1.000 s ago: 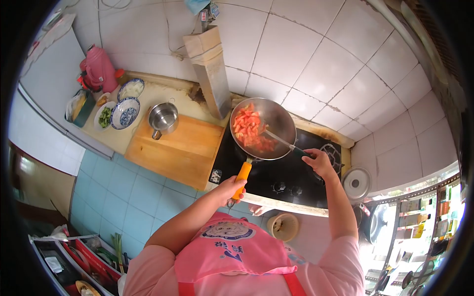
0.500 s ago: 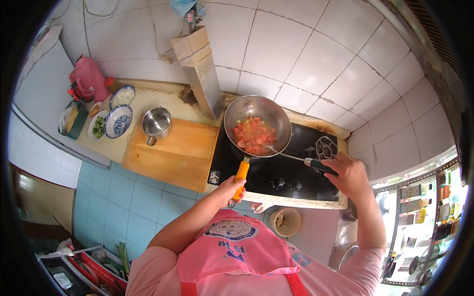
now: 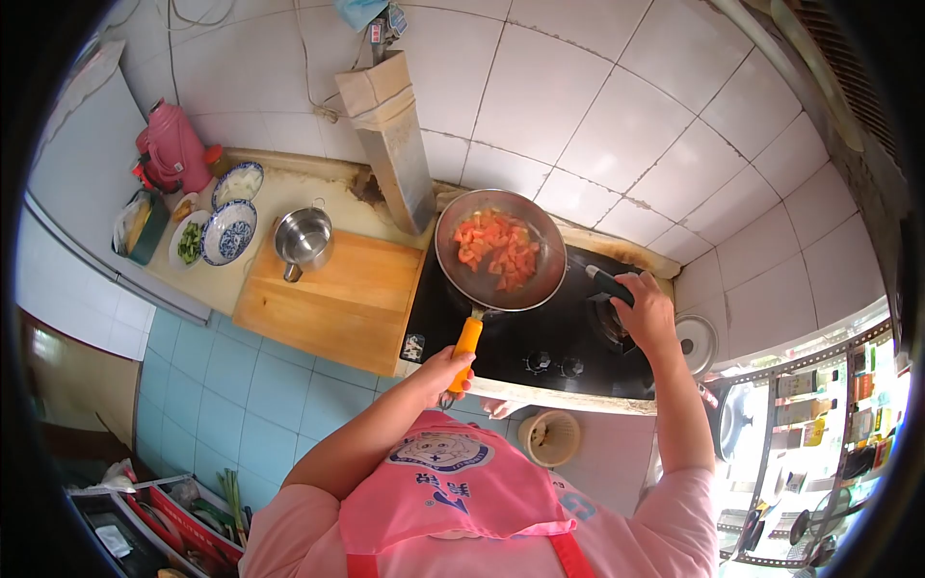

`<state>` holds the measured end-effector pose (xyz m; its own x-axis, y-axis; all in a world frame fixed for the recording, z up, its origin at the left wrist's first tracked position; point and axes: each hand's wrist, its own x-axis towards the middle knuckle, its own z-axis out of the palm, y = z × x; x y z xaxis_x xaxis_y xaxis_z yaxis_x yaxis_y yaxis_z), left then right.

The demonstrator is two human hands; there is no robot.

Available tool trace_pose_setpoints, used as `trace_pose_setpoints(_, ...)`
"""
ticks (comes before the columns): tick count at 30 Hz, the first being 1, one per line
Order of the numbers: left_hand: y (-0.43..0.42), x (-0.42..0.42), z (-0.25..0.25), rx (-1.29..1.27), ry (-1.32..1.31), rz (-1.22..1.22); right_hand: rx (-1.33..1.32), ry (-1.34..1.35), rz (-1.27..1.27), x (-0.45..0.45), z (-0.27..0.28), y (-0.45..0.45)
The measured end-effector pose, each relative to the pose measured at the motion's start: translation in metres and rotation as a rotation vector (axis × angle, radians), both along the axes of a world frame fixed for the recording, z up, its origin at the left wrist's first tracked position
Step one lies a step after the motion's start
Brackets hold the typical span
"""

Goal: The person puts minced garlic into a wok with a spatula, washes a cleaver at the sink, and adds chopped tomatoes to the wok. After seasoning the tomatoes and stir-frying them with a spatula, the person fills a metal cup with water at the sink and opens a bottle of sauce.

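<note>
A metal wok [image 3: 547,252] sits on the left part of the black stove [image 3: 501,349], with red chopped pieces [image 3: 496,249], likely tomato, inside it. My left hand [image 3: 447,371] is wrapped round the wok's orange handle [image 3: 468,339] at the front. Over the right side of the stove, my right hand [image 3: 644,308] grips the dark handle of the spatula [image 3: 607,284]. The spatula's metal end is hard to make out near the wok's right rim.
Left of the stove lie a wooden board [image 3: 337,313] and a metal pot [image 3: 304,239]. Farther left are a patterned bowl [image 3: 228,232], a dish of green pieces [image 3: 189,243] and a pink flask [image 3: 177,149]. A round lid [image 3: 696,344] stands right of the stove.
My right hand first moved right and down, then back left and up, with the spatula leaving the red pieces. These pieces have shifted in the wok. My left hand keeps its hold.
</note>
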<state>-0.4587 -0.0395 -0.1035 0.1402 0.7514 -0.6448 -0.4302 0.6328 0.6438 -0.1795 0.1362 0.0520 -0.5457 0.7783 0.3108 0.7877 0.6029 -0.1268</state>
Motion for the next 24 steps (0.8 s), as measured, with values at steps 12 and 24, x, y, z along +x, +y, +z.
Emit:
trace_pose_setpoints(12,0.001,-0.002,-0.008,-0.01,-0.026,-0.019,-0.102,-0.015,0.242,-0.039,-0.004,0.009)
trace_pose_setpoints(24,0.001,0.001,0.001,-0.013,-0.028,-0.008,-0.031,-0.264,0.192,0.008,0.091,-0.024)
